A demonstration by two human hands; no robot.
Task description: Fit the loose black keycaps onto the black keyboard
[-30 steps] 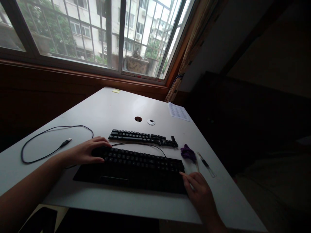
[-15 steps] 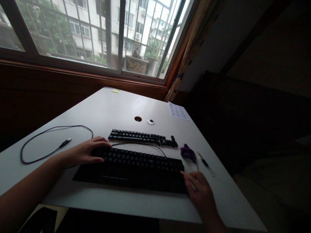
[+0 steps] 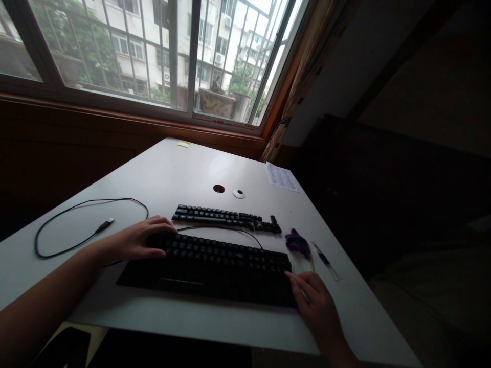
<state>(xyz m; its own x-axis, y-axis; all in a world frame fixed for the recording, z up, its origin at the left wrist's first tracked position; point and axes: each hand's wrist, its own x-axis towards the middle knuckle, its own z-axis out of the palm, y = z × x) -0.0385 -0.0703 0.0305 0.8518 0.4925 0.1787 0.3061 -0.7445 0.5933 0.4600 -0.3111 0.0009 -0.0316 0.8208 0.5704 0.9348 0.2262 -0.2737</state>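
Observation:
A black keyboard (image 3: 230, 278) with a wide front edge lies on the white table, several rows of keys still on its back half. My left hand (image 3: 140, 239) grips its left end, thumb on the near side and fingers on the far side. At the right end, my right hand (image 3: 312, 294) is closed in a pinch, fingertips at the keyboard's edge. A slim pale thing seems to be between those fingers, too small and dark to name. Behind the keyboard, loose black keycaps (image 3: 215, 216) stand in rows.
Right of the keyboard lie a crumpled purple cloth (image 3: 296, 242) and a wire-looped puller (image 3: 325, 259). A USB cable (image 3: 103, 225) curls at the left. Farther back are a cable hole (image 3: 218, 189), its white cover (image 3: 239, 193), a printed sheet (image 3: 283, 177) and yellow sticky notes (image 3: 183, 144).
The view has shifted very slightly. My right fingers have turned a little at the keyboard's right end; my left hand keeps its hold.

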